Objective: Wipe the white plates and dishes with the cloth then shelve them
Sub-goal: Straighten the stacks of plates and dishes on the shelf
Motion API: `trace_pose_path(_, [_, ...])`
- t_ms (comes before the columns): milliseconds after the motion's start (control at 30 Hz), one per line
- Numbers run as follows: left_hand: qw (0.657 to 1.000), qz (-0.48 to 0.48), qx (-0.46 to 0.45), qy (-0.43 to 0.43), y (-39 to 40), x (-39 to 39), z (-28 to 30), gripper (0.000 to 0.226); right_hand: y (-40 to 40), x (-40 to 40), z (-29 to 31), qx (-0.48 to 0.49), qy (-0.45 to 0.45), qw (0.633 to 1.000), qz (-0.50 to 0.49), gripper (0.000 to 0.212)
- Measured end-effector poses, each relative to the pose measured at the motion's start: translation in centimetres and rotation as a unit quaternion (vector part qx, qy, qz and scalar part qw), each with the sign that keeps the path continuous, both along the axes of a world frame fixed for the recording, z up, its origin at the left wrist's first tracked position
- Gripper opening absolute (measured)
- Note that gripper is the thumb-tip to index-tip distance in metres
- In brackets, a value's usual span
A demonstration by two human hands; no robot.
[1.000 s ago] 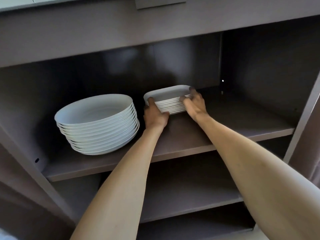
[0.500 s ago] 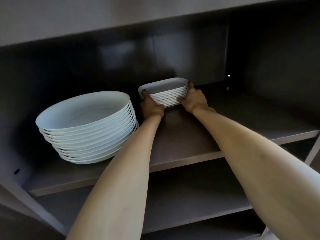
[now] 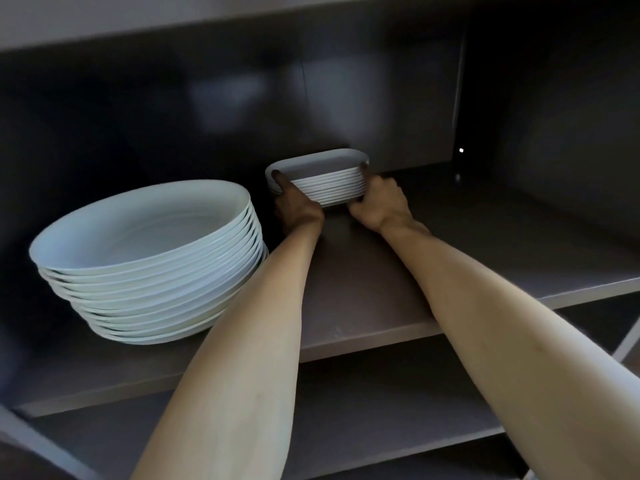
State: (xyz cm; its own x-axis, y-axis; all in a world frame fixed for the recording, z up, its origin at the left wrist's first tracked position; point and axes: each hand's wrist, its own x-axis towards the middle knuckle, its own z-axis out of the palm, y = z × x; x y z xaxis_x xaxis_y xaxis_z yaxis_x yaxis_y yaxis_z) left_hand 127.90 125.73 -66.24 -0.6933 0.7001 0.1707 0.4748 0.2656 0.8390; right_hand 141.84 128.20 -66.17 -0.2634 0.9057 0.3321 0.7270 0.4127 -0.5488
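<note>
Shelf: a dark cabinet shelf (image 3: 363, 271) at about chest height, with another board below it; the back of the cabinet is in deep shadow.

Round plates: a tall stack of white plates (image 3: 149, 258) sits on the left part of the shelf, squared up and untouched by either hand.

Oval dishes: a smaller stack of white oblong dishes (image 3: 322, 178) stands further back, to the right of the plates and well in from the front edge. Its base appears to rest on the board, though the shadow makes that hard to confirm.

Left hand: the left hand (image 3: 298, 209) holds the stack's left end, thumb hooked over the top rim, the other fingers hidden underneath or behind.

Right hand: the right hand (image 3: 379, 202) holds the right end, fingers curled around the side of the stack.

Cloth: no cloth shows anywhere from where I stand.

Progress: by my reckoning this is late in the job. Both stacks are on the shelf and look clean, so the wiping seems finished for these pieces.

Left to do: letting go of the dishes, perhaps nudging them straight. Whether more crockery waits elsewhere I cannot tell.
</note>
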Motion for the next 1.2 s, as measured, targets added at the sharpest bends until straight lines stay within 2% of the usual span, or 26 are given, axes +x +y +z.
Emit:
trace_pose_path(233, [1.000, 0.012, 0.003, 0.003, 0.9, -0.5, 0.0, 0.093, 0.0, 0.0, 0.2, -0.044, -0.023, 0.999, 0.016, 0.079])
trace_pose_path(533, [0.997, 0.036, -0.007, 0.065, 0.7, 0.2, 0.2, 0.102, 0.0, -0.1, 0.1, -0.071, -0.048, 0.994, 0.060, 0.084])
trace_pose_path(733, [0.989, -0.024, -0.041, 0.142, -2.3, 2.2, 1.8, 0.107, 0.0, 0.0, 0.2, -0.052, -0.015, 0.998, 0.035, 0.080])
trace_pose_path(967, [0.980, -0.128, -0.026, 0.150, -8.1, 6.1, 5.0, 0.096, -1.2, 0.6, 0.7, 0.035, 0.086, 0.996, -0.014, 0.045])
trace_pose_path(1100, [0.958, -0.158, 0.030, 0.238, -12.6, 6.2, 6.8, 0.078, -2.5, 1.2, 1.9, 0.058, 0.130, 0.989, -0.038, 0.036])
trace_pose_path(1200, [0.924, -0.145, 0.067, 0.346, -15.9, 5.6, 8.2, 0.060, -4.0, 1.2, 2.5, 0.017, 0.135, 0.990, -0.038, 0.034])
